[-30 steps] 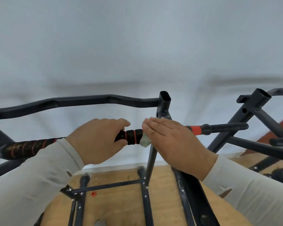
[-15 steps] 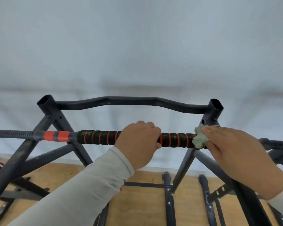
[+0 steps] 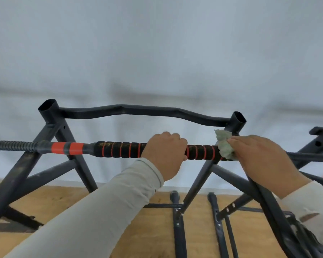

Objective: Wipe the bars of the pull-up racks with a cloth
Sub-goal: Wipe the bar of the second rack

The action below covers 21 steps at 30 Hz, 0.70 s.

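Cloth [image 3: 224,146], a crumpled pale-green wad, sits against the right end of the black-and-orange padded bar [image 3: 119,150] in the head view, pressed there by the right hand [image 3: 263,159], whose fingers lie nearly straight over it. The left hand [image 3: 165,155] curls round the bar's middle, steadying it. Judging by this, wiping is mid-course: the curved rear bar [image 3: 138,110], the frame legs [image 3: 13,175] and the neighbouring rack [image 3: 315,146] apparently remain.

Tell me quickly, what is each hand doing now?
Left hand: closed around the padded bar.
Right hand: fingers fairly straight, pressing the cloth on the bar.
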Motion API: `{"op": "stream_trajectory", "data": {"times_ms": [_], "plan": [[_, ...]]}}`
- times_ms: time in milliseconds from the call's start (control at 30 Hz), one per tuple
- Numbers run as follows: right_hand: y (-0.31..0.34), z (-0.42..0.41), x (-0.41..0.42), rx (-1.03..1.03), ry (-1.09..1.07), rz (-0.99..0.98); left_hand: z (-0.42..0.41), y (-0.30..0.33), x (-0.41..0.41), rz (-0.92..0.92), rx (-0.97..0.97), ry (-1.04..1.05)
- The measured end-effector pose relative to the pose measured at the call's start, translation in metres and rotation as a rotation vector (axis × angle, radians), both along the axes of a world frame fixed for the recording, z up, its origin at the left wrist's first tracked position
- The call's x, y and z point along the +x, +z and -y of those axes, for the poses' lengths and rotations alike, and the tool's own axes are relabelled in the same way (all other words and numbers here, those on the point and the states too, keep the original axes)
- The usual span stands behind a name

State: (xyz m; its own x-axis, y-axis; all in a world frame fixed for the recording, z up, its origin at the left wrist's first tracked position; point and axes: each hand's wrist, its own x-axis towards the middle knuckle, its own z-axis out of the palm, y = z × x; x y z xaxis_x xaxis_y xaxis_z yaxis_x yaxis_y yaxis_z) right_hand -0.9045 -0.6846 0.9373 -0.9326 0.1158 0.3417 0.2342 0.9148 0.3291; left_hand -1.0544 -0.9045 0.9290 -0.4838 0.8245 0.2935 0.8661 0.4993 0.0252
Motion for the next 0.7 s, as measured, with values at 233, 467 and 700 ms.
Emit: {"op": "stream_trajectory", "data": {"times_ms": [233,467,700], "plan": [[0.005,0.049,-0.02,-0.236,-0.18,0.071,0.001,0.001,0.0,-0.009,-0.02,-0.008],[-0.02,0.111,-0.048,-0.369,0.054,-0.153,0.002,-0.005,-0.01,-0.047,-0.019,-0.024],[0.005,0.042,0.015,-0.091,-0.163,0.028,0.006,-0.002,-0.01,0.007,-0.013,-0.051]]}}
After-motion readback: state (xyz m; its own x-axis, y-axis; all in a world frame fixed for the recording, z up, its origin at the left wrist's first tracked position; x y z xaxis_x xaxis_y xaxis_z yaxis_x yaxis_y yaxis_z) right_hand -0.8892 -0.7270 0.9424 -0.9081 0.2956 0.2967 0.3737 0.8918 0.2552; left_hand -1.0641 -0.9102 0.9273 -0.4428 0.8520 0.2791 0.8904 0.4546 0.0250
